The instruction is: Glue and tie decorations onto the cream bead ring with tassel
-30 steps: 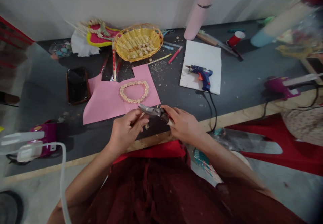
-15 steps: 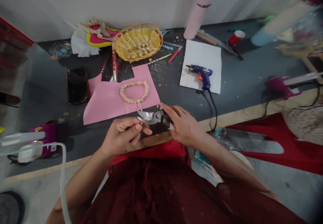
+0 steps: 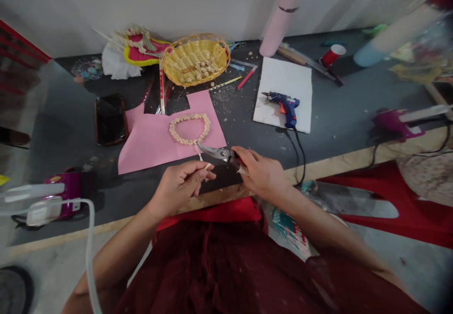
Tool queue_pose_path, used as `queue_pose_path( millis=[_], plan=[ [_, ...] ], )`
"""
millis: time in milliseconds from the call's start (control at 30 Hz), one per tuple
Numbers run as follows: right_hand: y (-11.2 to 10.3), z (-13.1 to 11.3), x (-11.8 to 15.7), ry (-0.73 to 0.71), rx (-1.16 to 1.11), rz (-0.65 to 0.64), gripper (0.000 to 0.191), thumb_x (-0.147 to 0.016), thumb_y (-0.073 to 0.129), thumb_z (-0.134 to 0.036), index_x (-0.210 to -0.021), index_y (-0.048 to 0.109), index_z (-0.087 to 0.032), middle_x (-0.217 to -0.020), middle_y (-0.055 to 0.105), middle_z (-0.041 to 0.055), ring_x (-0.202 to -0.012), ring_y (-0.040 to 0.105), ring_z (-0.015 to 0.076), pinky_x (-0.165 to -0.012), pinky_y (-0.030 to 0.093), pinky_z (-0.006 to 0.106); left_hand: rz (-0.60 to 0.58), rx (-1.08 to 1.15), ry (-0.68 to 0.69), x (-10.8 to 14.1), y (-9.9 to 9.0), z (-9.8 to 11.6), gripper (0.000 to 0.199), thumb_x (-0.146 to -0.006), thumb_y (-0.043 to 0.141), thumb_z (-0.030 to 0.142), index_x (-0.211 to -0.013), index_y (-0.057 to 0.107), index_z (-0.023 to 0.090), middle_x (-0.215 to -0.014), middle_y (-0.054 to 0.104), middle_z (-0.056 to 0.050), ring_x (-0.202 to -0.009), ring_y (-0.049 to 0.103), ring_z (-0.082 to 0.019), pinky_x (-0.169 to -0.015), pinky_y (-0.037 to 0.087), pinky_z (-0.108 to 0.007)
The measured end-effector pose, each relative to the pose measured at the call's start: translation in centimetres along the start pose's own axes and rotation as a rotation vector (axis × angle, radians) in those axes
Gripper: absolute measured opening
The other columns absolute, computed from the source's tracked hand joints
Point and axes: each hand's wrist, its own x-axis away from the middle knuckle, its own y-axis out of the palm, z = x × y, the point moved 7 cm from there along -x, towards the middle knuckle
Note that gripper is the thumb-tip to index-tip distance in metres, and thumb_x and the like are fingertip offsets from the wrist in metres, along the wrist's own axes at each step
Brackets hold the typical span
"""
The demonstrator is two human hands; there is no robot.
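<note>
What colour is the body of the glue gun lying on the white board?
Dark blue; the glue gun shows best in the head view.

Dark grey table (image 3: 329, 111), pink sheet (image 3: 152, 135), yellow basket (image 3: 196, 78), black phone (image 3: 111, 119), white board (image 3: 300, 76), purple device (image 3: 67, 189)

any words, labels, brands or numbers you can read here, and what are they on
No text can be read.
Red lettering on the teal and white object: too blurred.
Marks near the top of the pink bottle: too small.
Yellow mark on the left purple device: too small.
</note>
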Motion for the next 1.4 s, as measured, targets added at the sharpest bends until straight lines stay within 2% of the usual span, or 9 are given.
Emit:
queue_pose_path(
  millis=[200,400,567,700,867,1000,1100,1267,1400],
  plan=[
    [-0.5,3.6,-1.3,0.118,0.059,0.034,0.061,-0.092,0.057,-0.046,-0.146,0.039,-0.026,-0.122,0.065,0.0095,-0.094,0.067,0.0264,-0.070,0.050,0.033,0.030,-0.016,-0.024,0.0,-1.1,-0.6,0.028,-0.093,0.056,0.038,-0.105,0.069,0.016,-0.088,0.076,-0.008,-0.048,0.050,-0.005,-0.047,0.043,-0.018],
    [-0.6,6.1,-3.2,0.193,0.151,0.104,0.067,-0.091,0.058,-0.048,-0.146,0.039,-0.013,-0.118,0.062,0.0186,-0.106,0.059,0.0342,-0.083,0.049,0.044,-0.019,0.015,-0.045,-0.3,-2.6,-1.1,0.027,-0.092,0.060,0.038,-0.104,0.069,0.015,-0.085,0.075,-0.008,-0.047,0.049,-0.005,-0.043,0.039,-0.018],
    [-1.2,5.6,-4.1,0.082,0.210,0.133,0.049,-0.093,0.056,-0.042,-0.132,0.056,-0.012,-0.122,0.060,0.0188,-0.110,0.052,0.0344,-0.089,0.045,0.045,0.149,0.191,-0.118,-0.3,-6.0,-2.5,0.028,-0.085,0.070,0.038,-0.101,0.070,0.015,-0.082,0.074,-0.008,-0.046,0.047,-0.005,-0.039,0.032,-0.016],
    [-3.8,3.2,-6.4,-0.086,0.142,0.212,0.030,-0.095,0.050,-0.027,-0.119,0.065,-0.018,-0.121,0.064,0.0129,-0.109,0.053,0.0295,-0.092,0.042,0.042,0.299,0.398,-0.129,-0.6,-8.6,-3.3,0.032,-0.074,0.080,0.037,-0.096,0.072,0.015,-0.075,0.072,-0.005,-0.043,0.045,-0.003,-0.038,0.027,-0.014],
    [-5.1,-2.5,-13.9,-0.348,-0.031,0.090,0.019,-0.092,0.054,-0.024,-0.102,0.070,-0.018,-0.101,0.071,0.0072,-0.094,0.060,0.0221,-0.090,0.040,0.036,0.338,0.604,-0.122,-1.3,-9.5,-4.1,0.033,-0.070,0.083,0.033,-0.095,0.073,0.014,-0.070,0.069,-0.003,-0.042,0.042,-0.002,-0.037,0.025,-0.011],
    [-3.4,-6.5,-20.5,-0.351,-0.033,-0.069,0.017,-0.087,0.057,-0.023,-0.092,0.073,-0.018,-0.092,0.072,0.0059,-0.082,0.062,0.0180,-0.073,0.039,0.030,0.301,0.718,-0.144,-1.2,-9.3,-4.4,0.031,-0.071,0.083,0.030,-0.094,0.072,0.013,-0.069,0.068,-0.003,-0.041,0.040,-0.001,-0.036,0.023,-0.010],
    [-1.6,-8.8,-23.7,-0.333,0.052,-0.183,0.019,-0.084,0.062,-0.029,-0.088,0.075,-0.016,-0.089,0.073,0.0077,-0.081,0.063,0.0191,-0.068,0.039,0.029,0.270,0.748,-0.169,-0.9,-9.1,-4.5,0.032,-0.071,0.083,0.031,-0.094,0.072,0.012,-0.068,0.068,-0.003,-0.041,0.041,-0.001,-0.036,0.023,-0.010],
    [0.4,-10.5,-26.4,-0.275,0.240,-0.288,0.039,-0.078,0.068,-0.043,-0.101,0.075,-0.013,-0.092,0.073,0.0133,-0.085,0.066,0.0258,-0.066,0.044,0.031,0.260,0.784,-0.172,-0.5,-9.4,-4.4,0.031,-0.070,0.083,0.030,-0.094,0.073,0.013,-0.068,0.068,-0.003,-0.041,0.041,0.000,-0.036,0.023,-0.009],
    [1.5,-11.1,-27.5,-0.271,0.322,-0.361,0.045,-0.073,0.071,-0.040,-0.108,0.074,-0.012,-0.092,0.074,0.0136,-0.084,0.067,0.0274,-0.066,0.046,0.032,0.247,0.798,-0.180,-0.5,-9.3,-4.6,0.030,-0.072,0.082,0.032,-0.093,0.073,0.013,-0.068,0.070,-0.003,-0.040,0.041,0.000,-0.037,0.024,-0.010]
  ],
)
